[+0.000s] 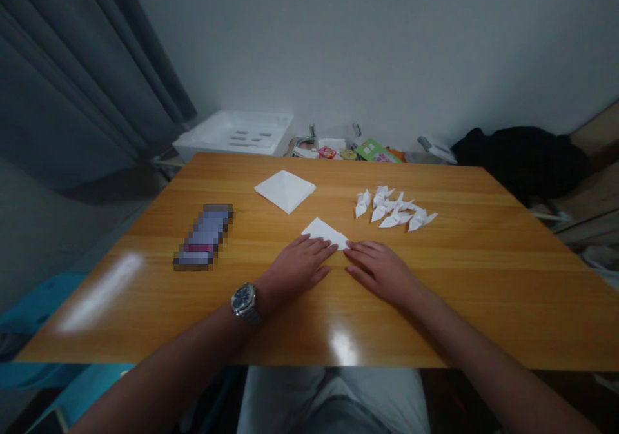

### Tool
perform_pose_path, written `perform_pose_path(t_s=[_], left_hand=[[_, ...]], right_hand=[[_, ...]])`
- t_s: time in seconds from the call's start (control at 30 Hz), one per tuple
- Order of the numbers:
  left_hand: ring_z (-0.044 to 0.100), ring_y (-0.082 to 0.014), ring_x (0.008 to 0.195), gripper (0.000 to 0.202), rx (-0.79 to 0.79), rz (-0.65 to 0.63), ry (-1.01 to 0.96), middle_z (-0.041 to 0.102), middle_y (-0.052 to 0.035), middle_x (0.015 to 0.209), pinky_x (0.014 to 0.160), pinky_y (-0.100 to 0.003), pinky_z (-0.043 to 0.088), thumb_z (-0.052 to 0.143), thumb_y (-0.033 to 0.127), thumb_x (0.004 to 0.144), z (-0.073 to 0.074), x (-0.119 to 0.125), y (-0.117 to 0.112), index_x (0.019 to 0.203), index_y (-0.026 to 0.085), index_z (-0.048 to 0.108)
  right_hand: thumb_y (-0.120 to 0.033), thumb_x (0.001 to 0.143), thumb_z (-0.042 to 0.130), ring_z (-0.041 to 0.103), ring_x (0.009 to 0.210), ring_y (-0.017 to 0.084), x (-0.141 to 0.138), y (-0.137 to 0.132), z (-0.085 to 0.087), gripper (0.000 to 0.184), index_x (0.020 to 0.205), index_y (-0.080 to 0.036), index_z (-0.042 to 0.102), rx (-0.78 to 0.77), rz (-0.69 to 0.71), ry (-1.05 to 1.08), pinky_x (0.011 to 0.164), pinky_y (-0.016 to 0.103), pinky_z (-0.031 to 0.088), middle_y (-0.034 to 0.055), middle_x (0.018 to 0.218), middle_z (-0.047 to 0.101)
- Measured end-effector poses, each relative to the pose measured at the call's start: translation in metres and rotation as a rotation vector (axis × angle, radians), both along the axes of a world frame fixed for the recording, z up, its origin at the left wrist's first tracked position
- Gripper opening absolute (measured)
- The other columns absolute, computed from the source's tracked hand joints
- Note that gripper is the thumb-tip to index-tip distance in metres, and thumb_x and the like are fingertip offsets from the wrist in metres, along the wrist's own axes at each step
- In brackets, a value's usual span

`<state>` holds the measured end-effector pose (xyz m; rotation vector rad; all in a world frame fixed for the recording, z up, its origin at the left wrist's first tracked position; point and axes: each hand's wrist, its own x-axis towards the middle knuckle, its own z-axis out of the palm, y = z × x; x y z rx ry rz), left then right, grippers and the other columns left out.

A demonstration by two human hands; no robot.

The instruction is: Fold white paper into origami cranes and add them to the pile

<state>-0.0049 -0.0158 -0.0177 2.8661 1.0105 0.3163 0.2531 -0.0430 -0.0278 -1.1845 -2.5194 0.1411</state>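
Note:
A folded white paper [323,231] lies on the wooden table [483,273] in front of me. My left hand [297,266], with a wristwatch on its wrist, rests flat on the paper's near left part, fingers stretched out. Beside it, my right hand [380,267] lies flat too, its fingertips touching the paper's right corner. Further back sits a stack of white square sheets [285,190]. To the right of the stack is a cluster of several small folded white paper cranes [394,209].
A blurred flat rectangular object [204,236] lies on the table's left side. Behind the table are a white tray [235,132], some colourful packets [355,151] and a black cloth heap [520,153]. A dark curtain [72,73] hangs at left.

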Motion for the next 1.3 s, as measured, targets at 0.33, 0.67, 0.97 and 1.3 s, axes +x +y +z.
perform_pose_path(t_s=[0.33, 0.67, 0.97, 1.3], left_hand=[[0.056, -0.0259, 0.123, 0.043, 0.005, -0.009, -0.018, 0.062, -0.0107, 0.133, 0.113, -0.042, 0.039, 0.049, 0.04, 0.103, 0.001, 0.0, 0.004, 0.139, 0.017, 0.056], [0.061, -0.0258, 0.113, 0.038, -0.017, 0.055, -0.044, 0.063, -0.0098, 0.126, 0.101, -0.04, 0.049, 0.052, 0.044, 0.102, -0.001, -0.001, 0.013, 0.131, 0.02, 0.061], [0.063, -0.0247, 0.11, 0.031, -0.038, 0.088, -0.07, 0.065, -0.009, 0.124, 0.099, -0.04, 0.051, 0.052, 0.038, 0.103, -0.004, 0.0, 0.017, 0.123, 0.019, 0.067], [0.064, -0.0218, 0.105, 0.028, -0.047, 0.102, -0.058, 0.067, -0.0075, 0.118, 0.093, -0.034, 0.053, 0.051, 0.036, 0.104, -0.002, 0.001, 0.015, 0.116, 0.018, 0.069]], right_hand=[[-0.032, 0.1, 0.057, 0.067, 0.11, 0.026, 0.001, 0.036, 0.014, 0.028, 0.121, -0.021, 0.072, -0.061, 0.066, 0.036, 0.098, 0.045, 0.053, 0.0104, 0.116, 0.075], [-0.028, 0.099, 0.059, 0.068, 0.115, 0.026, -0.003, 0.043, -0.007, 0.025, 0.119, -0.021, 0.074, -0.022, 0.077, 0.055, 0.102, 0.046, 0.053, 0.0105, 0.126, 0.073], [-0.02, 0.1, 0.054, 0.073, 0.097, 0.025, -0.019, 0.031, -0.005, 0.023, 0.105, -0.017, 0.076, 0.084, 0.014, -0.138, 0.087, 0.037, 0.057, 0.0125, 0.112, 0.077], [-0.026, 0.104, 0.051, 0.07, 0.088, 0.023, -0.019, 0.023, 0.001, 0.024, 0.1, -0.018, 0.073, 0.232, -0.001, -0.073, 0.08, 0.033, 0.052, 0.0105, 0.098, 0.077]])
